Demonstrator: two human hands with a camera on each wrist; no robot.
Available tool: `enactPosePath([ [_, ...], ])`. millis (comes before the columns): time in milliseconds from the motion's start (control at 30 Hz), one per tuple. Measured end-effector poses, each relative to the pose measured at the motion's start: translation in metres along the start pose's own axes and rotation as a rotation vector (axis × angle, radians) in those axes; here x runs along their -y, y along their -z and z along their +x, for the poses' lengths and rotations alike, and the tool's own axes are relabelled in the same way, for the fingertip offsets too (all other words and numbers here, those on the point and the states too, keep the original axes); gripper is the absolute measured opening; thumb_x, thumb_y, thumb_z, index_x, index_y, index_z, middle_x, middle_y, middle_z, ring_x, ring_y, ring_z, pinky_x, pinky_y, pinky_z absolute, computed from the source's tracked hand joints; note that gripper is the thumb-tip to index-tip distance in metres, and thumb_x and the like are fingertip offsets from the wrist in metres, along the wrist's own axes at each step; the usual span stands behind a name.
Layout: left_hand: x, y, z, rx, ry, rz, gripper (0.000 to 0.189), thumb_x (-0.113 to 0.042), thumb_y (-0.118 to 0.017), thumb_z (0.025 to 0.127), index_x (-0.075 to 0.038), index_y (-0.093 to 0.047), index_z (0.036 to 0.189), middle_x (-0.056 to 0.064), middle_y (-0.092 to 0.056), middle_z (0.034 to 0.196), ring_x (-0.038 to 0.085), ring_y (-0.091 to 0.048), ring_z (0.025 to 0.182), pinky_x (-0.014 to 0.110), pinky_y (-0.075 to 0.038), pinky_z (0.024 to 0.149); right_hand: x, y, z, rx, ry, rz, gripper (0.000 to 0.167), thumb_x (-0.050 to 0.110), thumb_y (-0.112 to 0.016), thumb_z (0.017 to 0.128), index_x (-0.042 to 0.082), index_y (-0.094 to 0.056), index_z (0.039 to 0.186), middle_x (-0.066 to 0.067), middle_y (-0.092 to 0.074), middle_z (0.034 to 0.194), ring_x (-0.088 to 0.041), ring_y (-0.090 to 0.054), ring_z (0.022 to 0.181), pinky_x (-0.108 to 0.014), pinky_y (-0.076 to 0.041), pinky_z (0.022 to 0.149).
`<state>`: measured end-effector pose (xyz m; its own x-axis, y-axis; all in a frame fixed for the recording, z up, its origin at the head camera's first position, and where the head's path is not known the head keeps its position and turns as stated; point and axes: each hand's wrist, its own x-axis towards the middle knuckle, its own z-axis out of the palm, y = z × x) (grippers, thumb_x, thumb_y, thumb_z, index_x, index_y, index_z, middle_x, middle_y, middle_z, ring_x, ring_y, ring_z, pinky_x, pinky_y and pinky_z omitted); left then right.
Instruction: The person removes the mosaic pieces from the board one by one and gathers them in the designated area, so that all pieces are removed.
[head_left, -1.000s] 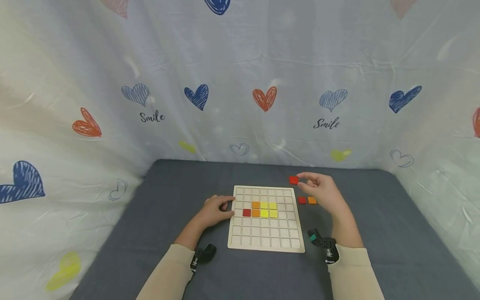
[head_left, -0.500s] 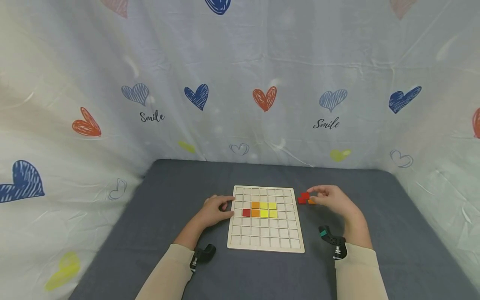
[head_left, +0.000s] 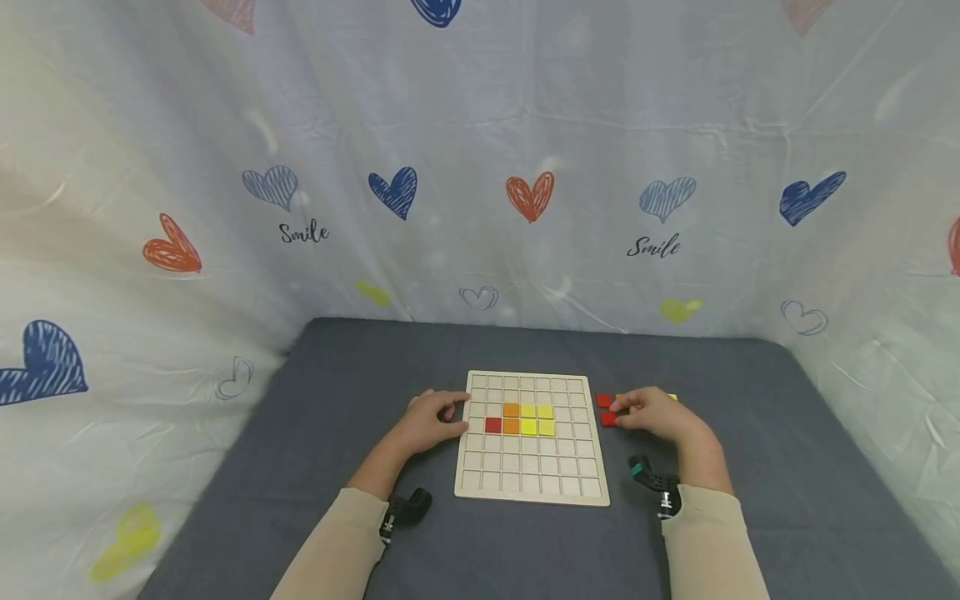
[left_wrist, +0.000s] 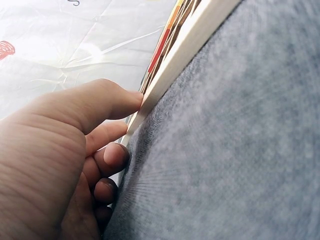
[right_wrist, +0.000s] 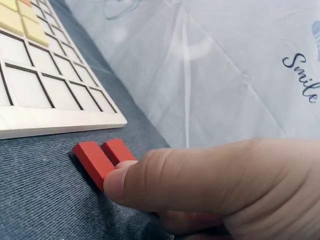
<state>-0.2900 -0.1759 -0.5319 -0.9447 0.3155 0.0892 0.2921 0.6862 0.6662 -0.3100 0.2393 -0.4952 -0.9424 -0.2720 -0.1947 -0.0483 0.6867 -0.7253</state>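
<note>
My right hand (head_left: 654,414) pinches a red square tile (right_wrist: 92,161) low over the cloth, just right of the board. A second red tile (head_left: 603,401) lies right behind it. The wooden grid board (head_left: 528,487) holds one red tile (head_left: 492,425), two orange tiles (head_left: 512,426) and several yellow tiles (head_left: 537,419) in its middle rows. My left hand (head_left: 427,423) rests at the board's left side. Its thumb and index fingertip touch the edge, spread apart, and the other fingers curl beneath, as the left wrist view shows.
An orange tile (head_left: 618,396) and a yellow tile (head_left: 672,397) peek out from behind the right hand. Dark grey cloth (head_left: 360,375) covers the table. A pale curtain (head_left: 465,133) printed with hearts hangs behind and at both sides.
My right hand has brought the red tile from behind the board's far right corner toward me, past the row of loose tiles, to their near side. The left hand has stayed put.
</note>
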Motion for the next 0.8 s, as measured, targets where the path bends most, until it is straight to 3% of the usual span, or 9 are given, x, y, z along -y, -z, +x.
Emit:
enactPosePath([
  [133,0.0,0.0,0.0,0.005,0.0,0.003,0.048,-0.025,-0.08,0.091,-0.013,-0.068,0.136,-0.006,-0.048,0.072,0.015,-0.04,0.077,0.043,-0.027,0.085,-0.001,-0.003,0.002,-0.01,-0.013,-0.016,0.017,0.006,-0.075,0.087,-0.001,-0.073,0.103,0.002,-0.045,0.066,-0.014,-0.038,0.061,-0.031,-0.034,0.059],
  [333,0.002,-0.001,0.001,0.002,-0.011,0.007,0.047,-0.024,-0.08,0.091,-0.012,-0.068,0.135,-0.006,-0.048,0.072,0.014,-0.039,0.077,0.043,-0.026,0.085,0.004,0.001,0.001,-0.03,-0.019,-0.031,0.022,0.01,-0.078,0.086,-0.001,-0.073,0.105,0.0,-0.056,0.073,-0.016,-0.046,0.067,-0.032,-0.039,0.062],
  [467,0.002,-0.001,0.001,-0.001,-0.018,0.013,0.046,-0.024,-0.079,0.091,-0.012,-0.068,0.134,-0.007,-0.048,0.071,0.014,-0.039,0.076,0.042,-0.027,0.084,0.014,0.008,-0.003,-0.071,-0.009,-0.017,0.027,0.015,-0.077,0.089,-0.001,-0.072,0.111,-0.002,-0.053,0.074,-0.018,-0.046,0.07,-0.035,-0.039,0.065],
  [633,-0.001,0.0,0.0,-0.003,-0.011,0.019,0.047,-0.024,-0.08,0.091,-0.012,-0.068,0.135,-0.007,-0.048,0.071,0.014,-0.039,0.075,0.042,-0.027,0.085,0.027,0.017,-0.01,-0.107,0.064,0.03,0.034,0.017,-0.073,0.096,-0.003,-0.068,0.123,0.001,-0.038,0.064,-0.016,-0.038,0.059,-0.036,-0.04,0.066],
  [800,-0.002,0.001,0.0,-0.014,-0.019,0.022,0.046,-0.023,-0.08,0.09,-0.011,-0.069,0.134,-0.007,-0.047,0.07,0.014,-0.038,0.074,0.043,-0.028,0.084,0.042,0.018,-0.014,-0.18,0.166,0.054,0.035,0.02,-0.072,0.098,-0.001,-0.067,0.126,0.004,-0.03,0.062,-0.013,-0.031,0.053,-0.032,-0.038,0.057],
])
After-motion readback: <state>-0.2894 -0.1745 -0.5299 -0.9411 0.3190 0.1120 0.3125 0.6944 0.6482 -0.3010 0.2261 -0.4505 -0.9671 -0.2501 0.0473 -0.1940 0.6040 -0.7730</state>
